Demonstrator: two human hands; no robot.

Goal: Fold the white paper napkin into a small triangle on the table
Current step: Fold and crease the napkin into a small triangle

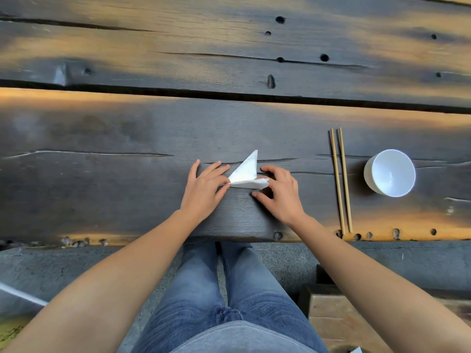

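The white paper napkin point(245, 171) lies on the dark wooden table point(127, 189) as a folded triangle, its point aimed away from me and a flap lifted along its near edge. My left hand point(205, 189) presses fingertips on the napkin's left corner. My right hand point(279, 193) pinches the lifted flap at the right corner between thumb and fingers. Part of the napkin's lower edge is hidden by my fingers.
A pair of wooden chopsticks point(341, 180) lies to the right, pointing away from me. A white bowl point(390, 173) stands further right. The table's near edge point(229, 238) runs just below my wrists, with my knees in jeans beneath. A wooden bench point(339, 317) sits at lower right.
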